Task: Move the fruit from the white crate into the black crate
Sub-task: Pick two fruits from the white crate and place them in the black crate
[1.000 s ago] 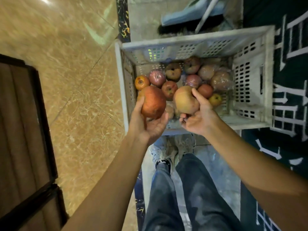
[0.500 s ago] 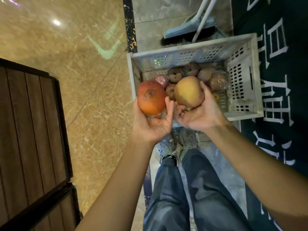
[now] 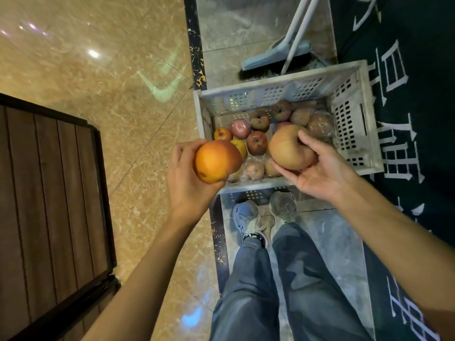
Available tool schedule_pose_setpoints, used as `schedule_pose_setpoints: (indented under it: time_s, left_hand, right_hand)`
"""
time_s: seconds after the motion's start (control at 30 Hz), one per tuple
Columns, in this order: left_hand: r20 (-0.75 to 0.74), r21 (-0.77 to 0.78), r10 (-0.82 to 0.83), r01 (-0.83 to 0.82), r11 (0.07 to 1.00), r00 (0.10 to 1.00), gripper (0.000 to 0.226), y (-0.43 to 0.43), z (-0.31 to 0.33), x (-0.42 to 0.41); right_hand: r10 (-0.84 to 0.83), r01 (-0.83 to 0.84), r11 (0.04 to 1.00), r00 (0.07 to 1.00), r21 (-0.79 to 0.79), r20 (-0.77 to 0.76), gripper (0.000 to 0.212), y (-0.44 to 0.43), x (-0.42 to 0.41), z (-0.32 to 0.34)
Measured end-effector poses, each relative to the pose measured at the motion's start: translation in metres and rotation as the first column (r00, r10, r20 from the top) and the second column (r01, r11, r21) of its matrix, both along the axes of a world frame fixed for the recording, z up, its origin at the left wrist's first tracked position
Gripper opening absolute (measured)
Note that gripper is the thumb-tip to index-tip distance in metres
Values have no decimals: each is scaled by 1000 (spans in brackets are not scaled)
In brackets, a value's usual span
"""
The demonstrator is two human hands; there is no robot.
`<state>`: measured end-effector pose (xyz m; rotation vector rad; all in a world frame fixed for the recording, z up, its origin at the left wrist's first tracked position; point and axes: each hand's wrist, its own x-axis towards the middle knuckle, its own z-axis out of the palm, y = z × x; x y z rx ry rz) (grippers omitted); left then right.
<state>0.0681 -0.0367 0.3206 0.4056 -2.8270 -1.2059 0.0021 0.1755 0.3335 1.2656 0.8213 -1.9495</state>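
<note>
Polished tan marble flooring (image 3: 86, 82), with a grey strip (image 3: 332, 230) alongside on which the stock is set out.

Item 1: orange-red fruit (image 3: 216, 161). Round, with no long axis to speak of. It is held clear of the crate, over its near left corner, and is cupped from behind and below in the left hand (image 3: 187, 178), whose fingers are curled round it.

Item 2: paler yellow-pink fruit (image 3: 290, 148). Round. It is held above the near half of the crate and clasped in the right hand (image 3: 322, 173), thumb on top and fingers underneath.

Item 3: white crate (image 3: 349, 126). Perforated walls; it is placed directly ahead of the shoes (image 3: 246, 217). Roughly a dozen fruit (image 3: 257, 142) are counted on its floor, some in clear wrap. The transfer is judged to be at an early stage.

Item 4: black crate. Not identified with certainty. A dark-framed slatted panel (image 3: 49, 193) is recorded at the far left, well apart from the white crate, and whether it belongs to the black crate cannot be told. If it does, the destination lies to the left of both hands, the left hand is the nearer, and the right-hand fruit would have to be carried across the body.

Sundries: broom (image 3: 275, 59), beyond the crate's far wall; dark mat (image 3: 406, 119) with white lettering, to the right.
</note>
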Motion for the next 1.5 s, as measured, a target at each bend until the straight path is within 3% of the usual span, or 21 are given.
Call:
schedule_pose_setpoints:
  time_s: [0.17,0.33,0.47,0.57,0.63,0.73,0.77,0.83,0.9,0.97,1.1,1.2,1.5]
  left_hand:
    - [-31,-30,-13,12,999,999,66,-3,7,6]
    - [2,-73,48,-47,996,999,68,-6,5,3]
    - [43,-77,146,-143,987,988,69,-5,3,2]
    - [84,-70,242,-236,969,967,71,-4,3,1]
    - [105,-67,287,-281,957,952,72,-4,0,1]
    - [137,-53,348,-344,937,927,75,-3,-5,2]
    - [148,-50,371,-367,929,917,76,-3,-7,2]
    - [150,-45,400,-398,916,904,76,-2,-11,3]
    - [153,-40,419,-418,908,895,75,-2,-15,5]
    - [177,-39,448,-449,893,876,73,-1,-17,6]
    - [207,-46,490,-492,869,847,73,4,-17,5]
    - [218,-48,510,-513,857,832,75,7,-18,2]
    - [242,-70,539,-539,839,807,76,25,-16,-11]
  right_hand:
    - [101,-100,993,995,65,-17,18,1,-3,8]
    - [276,-280,960,952,12,135,56,-7,-7,12]
    - [323,-300,944,925,-138,201,73,-14,-7,7]
    - [324,-284,937,925,-204,199,76,-18,-7,1]
    - [306,-280,945,938,-168,162,69,-24,-8,0]
    - [353,-353,936,931,17,-96,46,-28,-7,-7]
    - [449,-427,893,863,142,-230,49,-28,-5,-9]
    - [675,-466,723,634,510,-377,56,-29,-2,-12]
    - [797,-341,565,460,751,-391,68,-30,1,-13]
    - [871,-217,438,341,872,-353,77,-30,3,-17]
    - [915,-114,320,295,941,-275,83,-28,2,-16]
    - [900,-111,342,324,933,-291,79,-27,-2,-14]
    - [771,-226,586,452,778,-449,67,-18,-12,-4]
